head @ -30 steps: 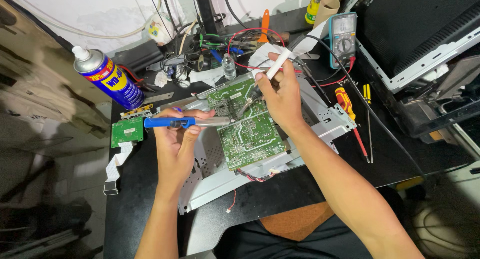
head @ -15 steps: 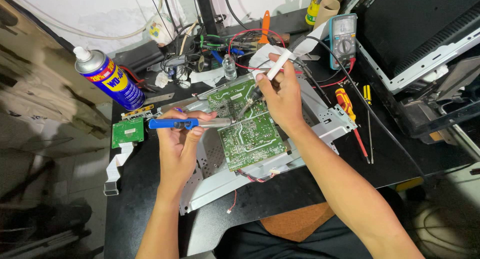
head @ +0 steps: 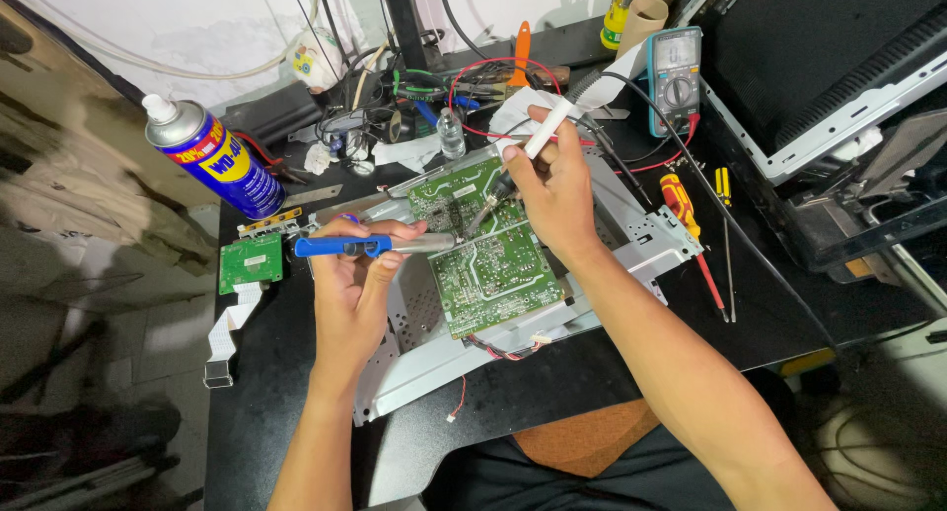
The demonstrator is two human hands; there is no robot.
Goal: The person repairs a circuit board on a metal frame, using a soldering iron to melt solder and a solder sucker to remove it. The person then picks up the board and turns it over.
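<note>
A green circuit board (head: 488, 264) lies on a grey metal chassis plate (head: 631, 255) in the middle of the black table. My left hand (head: 357, 274) grips a blue-handled tool with a silver barrel (head: 340, 245), held level with its tip pointing right at the board. My right hand (head: 552, 185) holds a white-handled soldering iron (head: 541, 136) slanted down, its metal tip touching the board near the other tool's tip.
A blue and yellow spray can (head: 212, 156) stands at the left. A small green board with a white ribbon cable (head: 250, 262) lies beside it. A multimeter (head: 674, 77), red-yellow screwdrivers (head: 686, 210), tangled wires (head: 424, 87) and a black monitor casing (head: 838, 77) surround the work.
Both hands stay in nearly the same place. The blue-handled tool has shifted slightly toward the board.
</note>
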